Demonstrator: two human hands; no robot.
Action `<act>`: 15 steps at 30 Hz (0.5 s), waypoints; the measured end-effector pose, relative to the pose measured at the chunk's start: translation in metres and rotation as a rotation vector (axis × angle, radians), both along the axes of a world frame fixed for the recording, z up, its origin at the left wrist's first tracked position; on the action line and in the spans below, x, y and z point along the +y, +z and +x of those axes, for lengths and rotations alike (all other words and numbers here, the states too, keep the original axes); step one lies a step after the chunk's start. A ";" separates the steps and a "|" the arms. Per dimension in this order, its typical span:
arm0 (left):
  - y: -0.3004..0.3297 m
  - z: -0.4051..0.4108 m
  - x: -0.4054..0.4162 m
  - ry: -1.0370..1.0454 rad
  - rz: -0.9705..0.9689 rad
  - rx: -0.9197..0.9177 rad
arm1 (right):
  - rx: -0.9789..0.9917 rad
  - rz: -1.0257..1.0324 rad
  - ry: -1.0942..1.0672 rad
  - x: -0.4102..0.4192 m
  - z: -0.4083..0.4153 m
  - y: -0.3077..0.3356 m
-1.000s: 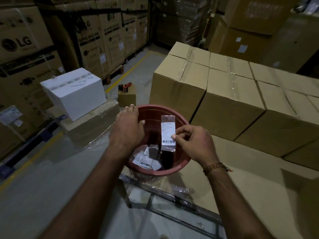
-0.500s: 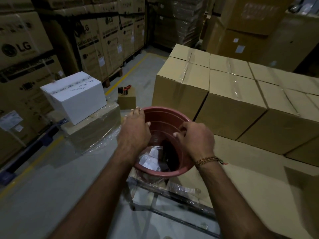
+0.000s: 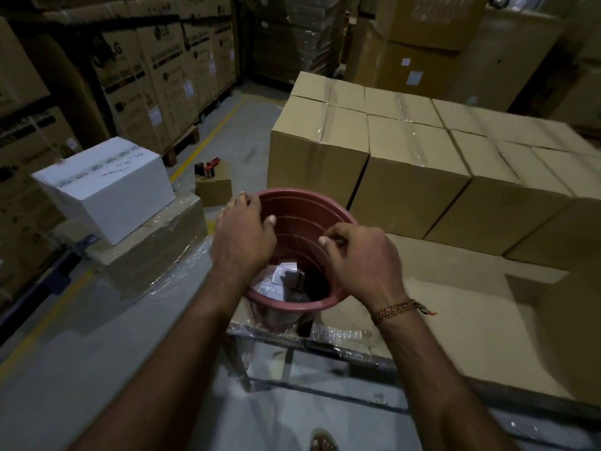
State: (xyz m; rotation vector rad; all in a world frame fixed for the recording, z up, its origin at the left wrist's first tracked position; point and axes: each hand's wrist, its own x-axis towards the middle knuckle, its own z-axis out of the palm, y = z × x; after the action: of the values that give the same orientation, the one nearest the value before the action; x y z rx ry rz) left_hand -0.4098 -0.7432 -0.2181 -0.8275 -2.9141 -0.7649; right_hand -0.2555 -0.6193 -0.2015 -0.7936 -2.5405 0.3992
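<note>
While left hand (image 3: 242,236) grips basin (image 3: 325,207) (packets (image 3: 277,277) inside), right hand (image 3: 361,258) curled, grasp unclear.

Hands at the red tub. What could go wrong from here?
1. The tub sits at the near edge of the cardboard top; a tug by the left hand, which grips its rim, might tip it off.
2. The loose packets inside could then spill.
3. Whether the right hand, fingers curled at the rim, holds anything is unclear; a lift may go lopsided.
</note>
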 end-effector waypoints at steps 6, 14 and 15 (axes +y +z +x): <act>0.010 0.006 0.006 -0.023 0.041 0.007 | 0.135 0.030 -0.053 -0.014 0.034 -0.001; 0.028 0.088 0.035 -0.177 0.250 0.008 | 0.117 0.038 -0.125 0.004 0.100 -0.005; 0.029 0.103 0.040 -0.202 0.263 0.006 | 0.121 0.035 -0.138 0.008 0.113 -0.004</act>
State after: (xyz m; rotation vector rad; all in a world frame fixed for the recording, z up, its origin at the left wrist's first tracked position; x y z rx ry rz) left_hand -0.3068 -0.7035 -0.1891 -1.0997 -2.6691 -1.1273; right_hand -0.1430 -0.6113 -0.2052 -0.8974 -2.3583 0.3461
